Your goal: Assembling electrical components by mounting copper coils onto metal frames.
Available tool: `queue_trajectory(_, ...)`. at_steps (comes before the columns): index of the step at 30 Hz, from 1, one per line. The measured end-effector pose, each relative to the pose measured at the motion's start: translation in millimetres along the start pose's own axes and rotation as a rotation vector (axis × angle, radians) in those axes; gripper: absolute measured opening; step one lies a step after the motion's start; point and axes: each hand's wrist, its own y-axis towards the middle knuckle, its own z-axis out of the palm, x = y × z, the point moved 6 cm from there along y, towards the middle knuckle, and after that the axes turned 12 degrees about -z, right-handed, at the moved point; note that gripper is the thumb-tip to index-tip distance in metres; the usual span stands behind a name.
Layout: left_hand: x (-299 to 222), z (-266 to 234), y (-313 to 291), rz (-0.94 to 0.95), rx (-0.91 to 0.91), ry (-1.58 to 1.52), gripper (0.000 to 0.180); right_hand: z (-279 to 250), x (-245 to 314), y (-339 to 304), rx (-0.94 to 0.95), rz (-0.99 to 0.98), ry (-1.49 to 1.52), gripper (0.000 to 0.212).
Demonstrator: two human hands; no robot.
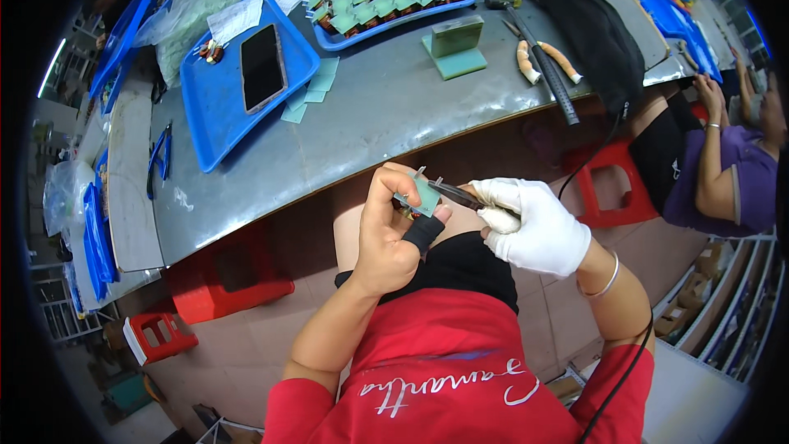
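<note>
Above my lap, my left hand point(389, 230) pinches a small part topped by a pale green square plate point(425, 194), with pins sticking out along its edges. Black tape wraps the thumb of that hand. In a white glove, my right hand point(530, 226) is closed around the wrapped handles of a pair of pliers point(457, 195). The plier jaws reach the plate's upper right edge, by a pin; whether they grip it I cannot tell. Most of the part under the plate is hidden by my left fingers.
On the metal bench point(353, 127) stand a blue tray point(200, 119) with a phone point(263, 68), a tray of several green-topped parts point(382, 0), a green block point(457, 37), a hammer point(552, 82), orange-handled pliers point(560, 62) and a black bag point(588, 33). A co-worker point(723, 164) sits at right.
</note>
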Motion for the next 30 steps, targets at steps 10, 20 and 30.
queue_trajectory(10, 7, -5, 3, -0.214, -0.007, -0.015, 0.038, 2, -33, -15, -0.107, 0.366, 0.361, 0.049)
queue_trajectory(20, 3, -11, 5, -0.323, -0.080, -0.077, 0.042, 6, -29, -22, -0.254, 0.134, 0.133, 0.042)
queue_trajectory(30, 2, -8, 3, -0.276, -0.062, -0.184, 0.029, 1, -5, -10, -0.211, -0.040, -0.194, 0.045)
